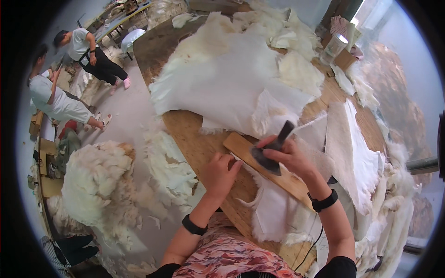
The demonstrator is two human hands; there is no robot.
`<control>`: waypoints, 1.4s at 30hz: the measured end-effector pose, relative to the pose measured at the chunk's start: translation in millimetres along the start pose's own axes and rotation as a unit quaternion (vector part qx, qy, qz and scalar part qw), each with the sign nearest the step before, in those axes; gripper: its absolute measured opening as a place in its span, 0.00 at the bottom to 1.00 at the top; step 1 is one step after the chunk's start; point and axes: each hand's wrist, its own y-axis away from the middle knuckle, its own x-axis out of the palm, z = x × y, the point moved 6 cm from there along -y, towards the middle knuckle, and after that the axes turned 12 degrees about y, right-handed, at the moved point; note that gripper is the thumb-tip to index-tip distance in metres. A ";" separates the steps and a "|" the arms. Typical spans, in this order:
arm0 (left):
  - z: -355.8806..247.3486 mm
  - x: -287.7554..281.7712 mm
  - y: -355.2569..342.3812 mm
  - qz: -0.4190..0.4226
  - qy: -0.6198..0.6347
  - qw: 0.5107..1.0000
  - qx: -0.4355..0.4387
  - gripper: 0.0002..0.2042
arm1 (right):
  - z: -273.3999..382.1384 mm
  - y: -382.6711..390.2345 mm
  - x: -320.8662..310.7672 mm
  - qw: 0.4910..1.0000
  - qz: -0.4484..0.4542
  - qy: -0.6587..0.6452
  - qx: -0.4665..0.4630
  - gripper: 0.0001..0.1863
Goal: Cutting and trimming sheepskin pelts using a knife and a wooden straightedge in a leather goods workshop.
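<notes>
My right hand (289,155) is closed round a dark hand tool (268,160) with a thick handle and a wide, flat, rounded head. The tool is blurred, and its head is over a long wooden board (295,186). The board lies at a slant across a white fleece-edged hide piece (273,208), covering part of it. My left hand (221,173) rests by the board's far left end, fingers curled and thumb toward them. Whatever they pinch is too small to make out.
A large white hide (222,74) covers the far part of the wooden table (185,134). More hide pieces (343,148) are piled at right, near a clear jar (333,48). Fleece heaps (99,171) lie on the floor at left. Two people (83,53) stand beyond; another person's legs show lower left.
</notes>
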 end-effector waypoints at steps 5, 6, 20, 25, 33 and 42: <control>6.9 -0.1 -0.7 -0.038 0.048 0.998 -0.022 0.07 | 4.7 -13.8 23.3 0.992 0.024 0.121 -0.038 0.11; 6.5 -0.2 -1.1 -0.042 0.052 0.997 -0.026 0.07 | 3.5 -15.7 24.2 0.992 0.024 0.122 -0.038 0.11; 6.5 -0.7 3.3 -0.059 0.052 0.997 -0.002 0.01 | 14.0 -24.1 35.2 0.934 0.041 0.349 -0.058 0.12; 6.1 1.5 3.8 -0.060 0.060 0.996 -0.007 0.02 | 17.2 -25.0 37.4 0.910 0.048 0.403 -0.084 0.12; -5.7 6.5 11.1 -0.077 0.061 0.994 0.048 0.03 | 6.5 -35.1 46.4 0.898 0.010 0.434 -0.075 0.11; -13.3 -1.6 13.1 -0.084 0.173 0.981 0.037 0.04 | 1.2 -3.6 30.7 0.917 -0.007 0.389 -0.087 0.11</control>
